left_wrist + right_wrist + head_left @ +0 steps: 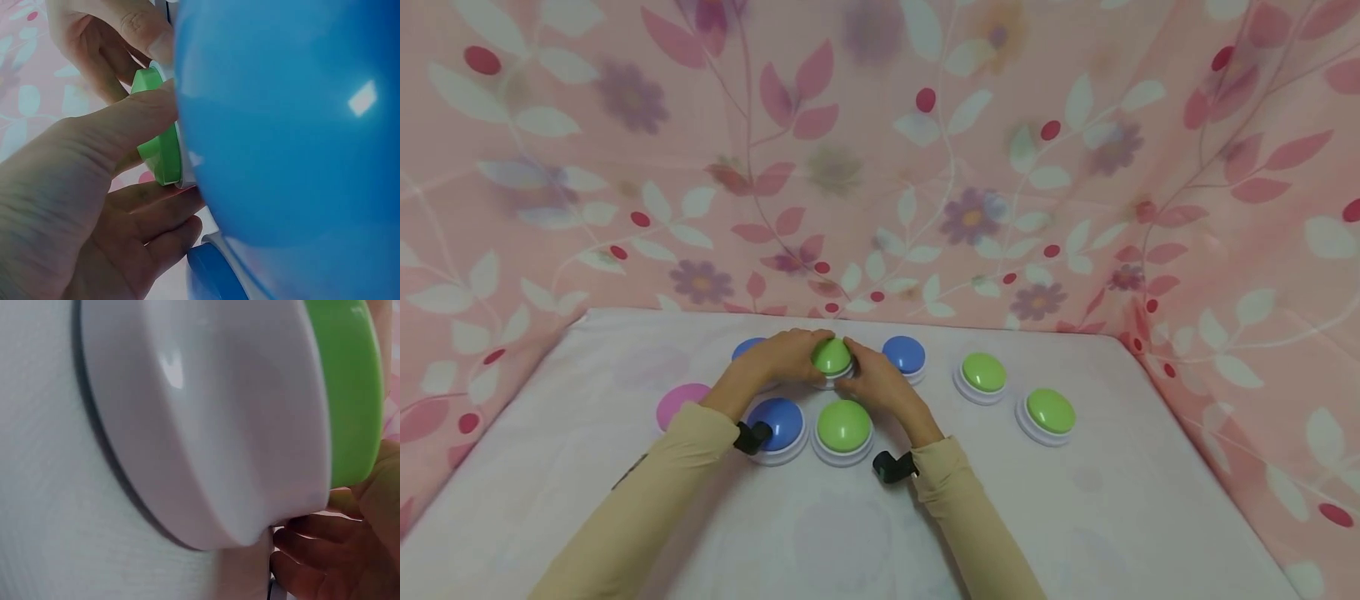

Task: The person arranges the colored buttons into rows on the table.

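Observation:
A green dome push button (831,357) with a white base is held between both hands in the back row. My left hand (786,354) grips it from the left; in the left wrist view its thumb (140,112) lies across the green dome's side. From the right, my right hand (880,379) grips the same button, its fingers curled around the base. Close in front sits another green button (844,427), whose white base (237,425) fills much of the right wrist view. A blue button (778,425) stands under my left wrist.
A blue button (745,346) is partly hidden behind my left hand, and a magenta button (681,404) behind the forearm. To the right are a blue button (903,355) and two green ones. A floral curtain (880,167) hangs behind the white-covered table (1150,500).

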{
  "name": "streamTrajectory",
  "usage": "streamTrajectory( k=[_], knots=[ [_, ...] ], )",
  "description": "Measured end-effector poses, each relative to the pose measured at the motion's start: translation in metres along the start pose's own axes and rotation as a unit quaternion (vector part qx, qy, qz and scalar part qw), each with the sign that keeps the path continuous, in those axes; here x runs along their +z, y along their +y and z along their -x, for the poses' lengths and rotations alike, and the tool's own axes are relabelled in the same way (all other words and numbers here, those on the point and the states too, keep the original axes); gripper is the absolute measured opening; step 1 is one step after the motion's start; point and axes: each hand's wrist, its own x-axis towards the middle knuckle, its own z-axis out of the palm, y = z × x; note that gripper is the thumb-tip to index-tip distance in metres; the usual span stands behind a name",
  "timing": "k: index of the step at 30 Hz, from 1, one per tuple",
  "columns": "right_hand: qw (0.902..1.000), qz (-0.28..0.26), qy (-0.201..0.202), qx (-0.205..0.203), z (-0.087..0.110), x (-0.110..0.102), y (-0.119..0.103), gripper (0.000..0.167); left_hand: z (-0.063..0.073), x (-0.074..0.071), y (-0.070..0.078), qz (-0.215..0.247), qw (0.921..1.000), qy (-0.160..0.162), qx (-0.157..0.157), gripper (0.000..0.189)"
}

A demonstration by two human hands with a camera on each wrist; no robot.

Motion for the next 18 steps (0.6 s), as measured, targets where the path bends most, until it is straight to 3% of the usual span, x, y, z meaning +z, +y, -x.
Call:
streamTrajectory(
  k=[18],
  knots=[
    [0.9997,0.018,0.008,0.012,-0.0009,0.0019,-0.004,0.072,0.0001,0.0002,-0.0068,0.0,1.0,0.0,-0.009,0.071]
  ],
)
